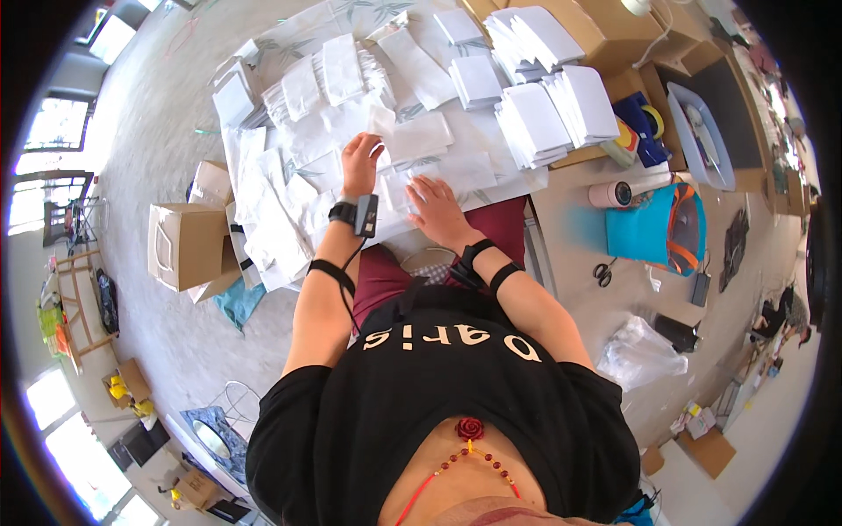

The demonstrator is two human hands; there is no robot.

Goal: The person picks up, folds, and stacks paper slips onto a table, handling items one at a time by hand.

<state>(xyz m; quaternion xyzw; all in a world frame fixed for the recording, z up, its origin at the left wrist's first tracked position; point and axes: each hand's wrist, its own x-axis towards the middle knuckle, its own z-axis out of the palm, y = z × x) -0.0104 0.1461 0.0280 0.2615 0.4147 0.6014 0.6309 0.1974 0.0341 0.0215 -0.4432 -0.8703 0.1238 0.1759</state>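
Observation:
My left hand point(358, 165) is raised over the table, fingers curled together. A small thin white sheet point(381, 121), slightly see-through, stands up from its fingertips. My right hand point(437, 209) lies with fingers stretched out on a flat white paper piece point(469, 174) close to the table's near edge. Just beyond the hands rests another white rectangular piece point(421, 138). Overlapping rows of white paper-like packets point(340, 70) fan out farther back. More loose white sheets point(272, 210) spread over the left part of the table.
Thick stacks of white paper point(532, 123) stand at the right rear beside cardboard boxes point(605, 31). To the right are a blue bag point(645, 223), black scissors point(603, 273), a pink cylinder point(610, 194) and a pale blue bin point(702, 140). A cardboard box point(186, 245) sits left of the table.

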